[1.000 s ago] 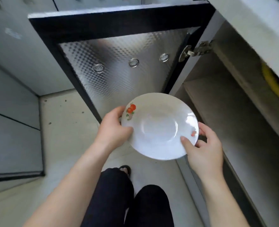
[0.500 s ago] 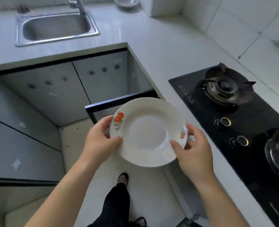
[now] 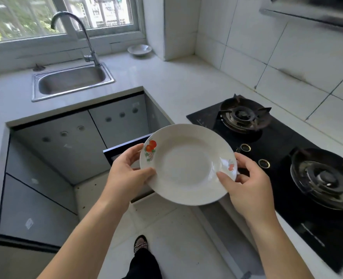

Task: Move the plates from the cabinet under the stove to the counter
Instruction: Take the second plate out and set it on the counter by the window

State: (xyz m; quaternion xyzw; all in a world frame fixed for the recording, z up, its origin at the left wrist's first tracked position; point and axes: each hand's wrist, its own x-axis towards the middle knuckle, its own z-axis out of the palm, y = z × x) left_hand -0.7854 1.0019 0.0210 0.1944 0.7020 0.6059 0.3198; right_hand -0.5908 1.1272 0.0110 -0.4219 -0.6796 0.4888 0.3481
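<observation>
A white plate [image 3: 186, 164] with red fruit prints on its rim is held level in the air, over the counter's front edge just left of the stove. My left hand [image 3: 126, 172] grips its left rim, thumb on top. My right hand [image 3: 245, 182] grips the right rim the same way. The white counter [image 3: 178, 85] stretches beyond the plate toward the corner. Below the plate, the dark top edge of the open cabinet door [image 3: 124, 148] juts out; the cabinet's inside is hidden.
A black two-burner gas stove [image 3: 277, 154] fills the counter at right. A steel sink [image 3: 72, 81] with a tall tap [image 3: 82, 35] sits at the back left. A small white bowl [image 3: 139, 49] rests by the window corner. Grey cabinet doors line the lower left.
I have risen from the open cabinet to standing, lifting the plate with both hands from floor level to counter height. The view now takes in the counter, sink and stove.
</observation>
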